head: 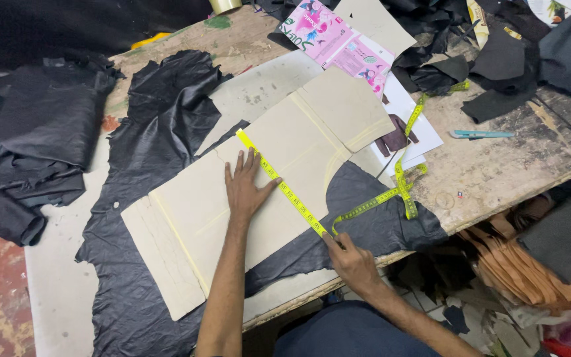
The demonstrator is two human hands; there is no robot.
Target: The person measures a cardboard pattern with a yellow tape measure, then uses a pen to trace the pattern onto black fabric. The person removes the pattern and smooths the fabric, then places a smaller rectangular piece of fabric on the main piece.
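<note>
- Head view, looking down: one yellow measuring tape [285, 188] runs taut across one beige card pattern [259, 192], which lies on one black leather hide [160, 125].
- Left hand [244, 185] lies flat and open on the pattern, fingers spread, touching the tape's edge, gripping nothing.
- Right hand [351, 261] pinches the tape down near the table's front edge.
- One blue cutter [480, 134] lies well apart on bare tabletop [497, 172] to the right.
- Dark leather piles crowd the left and far edges.
</note>
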